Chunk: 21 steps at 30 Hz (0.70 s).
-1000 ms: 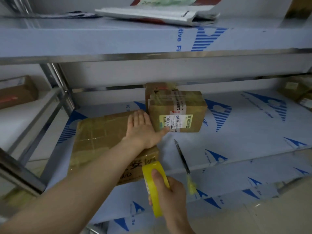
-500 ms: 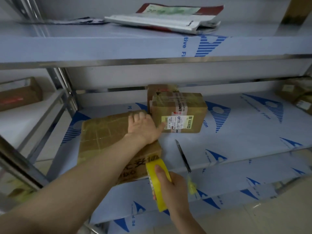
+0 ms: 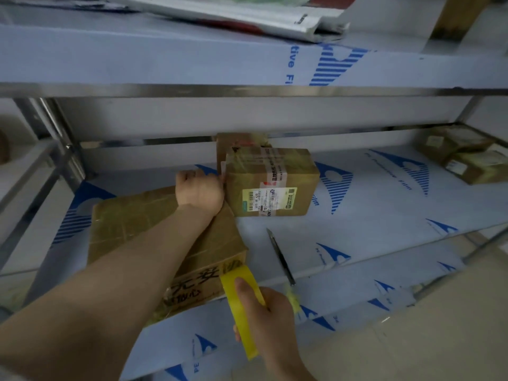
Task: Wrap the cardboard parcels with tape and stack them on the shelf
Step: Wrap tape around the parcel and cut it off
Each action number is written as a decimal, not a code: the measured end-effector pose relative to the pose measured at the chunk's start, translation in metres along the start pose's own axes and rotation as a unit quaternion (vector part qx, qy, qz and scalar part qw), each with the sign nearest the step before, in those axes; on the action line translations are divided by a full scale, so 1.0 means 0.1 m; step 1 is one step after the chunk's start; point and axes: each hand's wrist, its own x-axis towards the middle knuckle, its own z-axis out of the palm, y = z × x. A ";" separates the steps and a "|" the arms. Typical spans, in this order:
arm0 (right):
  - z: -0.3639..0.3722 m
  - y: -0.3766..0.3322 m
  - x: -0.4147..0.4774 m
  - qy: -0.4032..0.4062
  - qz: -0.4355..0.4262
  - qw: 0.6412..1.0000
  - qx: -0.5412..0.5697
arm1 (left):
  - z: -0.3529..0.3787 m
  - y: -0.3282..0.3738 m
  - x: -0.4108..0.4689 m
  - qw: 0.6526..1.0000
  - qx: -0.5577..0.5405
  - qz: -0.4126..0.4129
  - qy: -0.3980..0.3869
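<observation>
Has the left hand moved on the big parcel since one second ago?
Yes. The left hand slid toward the back of the shelf, along the labelled box; its fingers, flat before, now curl over the far edge of the big parcel.

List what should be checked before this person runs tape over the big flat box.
1. Flat parcel steadied: the left hand grips its far edge. Ok.
2. Tape roll ready: the right hand holds it at the parcel's near right corner. Ok.
3. Tape end stuck to the cardboard: hidden by the roll and thumb. Cannot tell.
4. Cutter at hand: it lies on the shelf just right of the parcel. Ok.
5. Room to stack: bare shelf shows right of the labelled parcel. Ok.
</observation>
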 end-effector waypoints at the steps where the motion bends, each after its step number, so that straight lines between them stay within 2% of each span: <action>1: 0.00 0.00 -0.01 0.001 0.001 1.000 0.002 | -0.07 -0.01 -0.06 1.000 0.019 0.009 0.018; 3: -0.01 -0.01 -0.04 -0.001 0.012 1.000 0.000 | -0.21 -0.03 -0.18 0.999 0.028 -0.011 -0.010; 5: -0.01 -0.06 -0.05 -0.010 0.025 0.999 0.020 | -0.22 -0.03 -0.38 0.995 -0.014 -0.020 -0.094; 8: -0.02 -0.14 -0.01 -0.015 0.012 0.998 0.057 | -0.20 0.03 -0.62 0.976 -0.084 0.025 -0.200; 11: -0.03 -0.14 -0.04 -0.014 -0.009 0.997 0.073 | -0.33 -0.01 -0.69 0.968 -0.086 0.082 -0.221; 14: -0.06 -0.15 -0.09 -0.011 -0.013 0.998 0.066 | -0.42 -0.24 -0.95 0.941 -0.127 0.157 -0.272; 16: -0.05 -0.17 -0.09 0.003 -0.025 0.997 0.068 | -0.43 -0.46 -1.20 0.937 -0.085 0.200 -0.273; 18: -0.06 -0.21 -0.12 0.000 -0.022 0.999 0.048 | -0.46 -0.60 -1.37 0.953 -0.019 0.209 -0.216; 21: -0.11 -0.34 -0.16 -0.017 0.024 0.999 0.032 | -0.59 -0.56 -1.46 0.959 0.002 0.210 -0.188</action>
